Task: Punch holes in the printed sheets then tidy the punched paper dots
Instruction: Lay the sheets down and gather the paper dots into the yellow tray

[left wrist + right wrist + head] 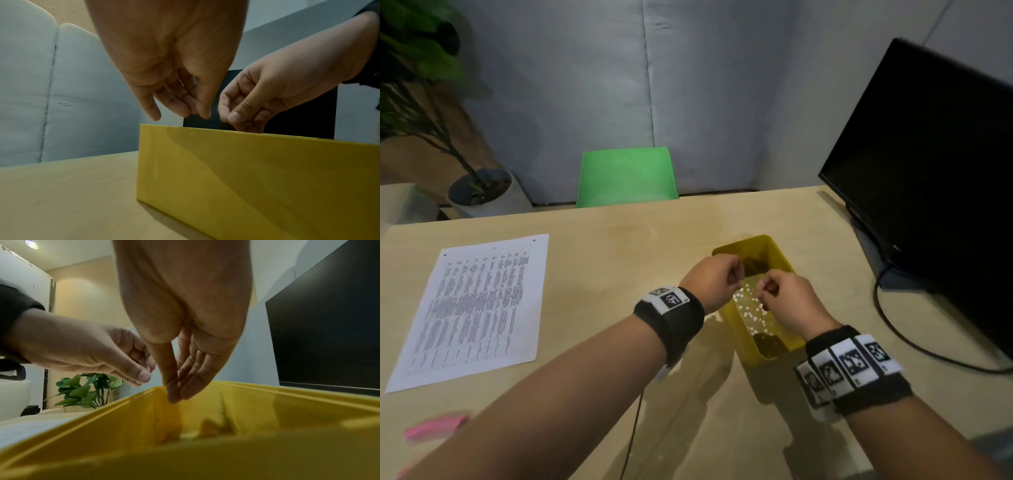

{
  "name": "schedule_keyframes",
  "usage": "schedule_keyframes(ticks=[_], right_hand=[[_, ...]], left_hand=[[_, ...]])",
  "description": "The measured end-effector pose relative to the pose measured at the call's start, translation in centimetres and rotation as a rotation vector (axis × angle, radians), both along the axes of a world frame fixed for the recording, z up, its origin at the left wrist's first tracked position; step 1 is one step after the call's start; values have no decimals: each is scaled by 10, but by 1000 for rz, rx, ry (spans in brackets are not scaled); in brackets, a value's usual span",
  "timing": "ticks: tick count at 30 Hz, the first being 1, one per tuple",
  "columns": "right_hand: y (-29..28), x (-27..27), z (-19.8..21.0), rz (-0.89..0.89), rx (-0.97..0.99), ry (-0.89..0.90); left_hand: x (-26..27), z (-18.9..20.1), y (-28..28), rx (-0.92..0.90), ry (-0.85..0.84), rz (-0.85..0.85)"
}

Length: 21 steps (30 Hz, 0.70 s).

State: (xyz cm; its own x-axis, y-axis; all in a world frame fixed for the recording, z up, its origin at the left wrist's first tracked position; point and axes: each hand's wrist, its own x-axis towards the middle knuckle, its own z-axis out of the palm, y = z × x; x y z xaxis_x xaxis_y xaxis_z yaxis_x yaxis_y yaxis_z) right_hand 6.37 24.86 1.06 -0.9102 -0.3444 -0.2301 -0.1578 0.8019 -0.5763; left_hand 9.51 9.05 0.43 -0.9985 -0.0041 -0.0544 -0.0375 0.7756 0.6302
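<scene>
A yellow bin [784, 255] stands on the desk right of centre, with white paper dots [751, 308] scattered on its floor. Both my hands hover over its open top. My left hand [736, 274] has its fingers curled and its thumb pressed to the fingertips [203, 113]. My right hand [765, 286] is close beside it, thumb meeting the fingertips [174, 395] just above the bin's rim [267, 387]. I see nothing held between the fingers of either hand. A printed sheet [476, 308] with punched holes at its far corners lies flat at the left. No hole punch shows.
A black monitor [928, 188] stands at the right, its cable [893, 329] looping over the desk. A pink pad [434, 426] lies near the front left edge. Beyond the desk are a green chair [626, 178] and a potted plant [479, 192].
</scene>
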Motion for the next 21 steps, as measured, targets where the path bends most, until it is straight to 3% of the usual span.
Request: schedule_keyframes(ticks=[6,15,17,21], right_hand=[[11,-1,-10,-19,-20,-46],[-2,16,-13,37,-27,-12],[-10,22,-9,77,-16,54],[-28,28,-1,194,42,188]], left_hand=[[-8,-6,2,-365,18,-136],[10,-13,-31,-326,71,-5],[22,-16,-45,-309,-10,-8],[55,-33,-62,-456,-297,-264]])
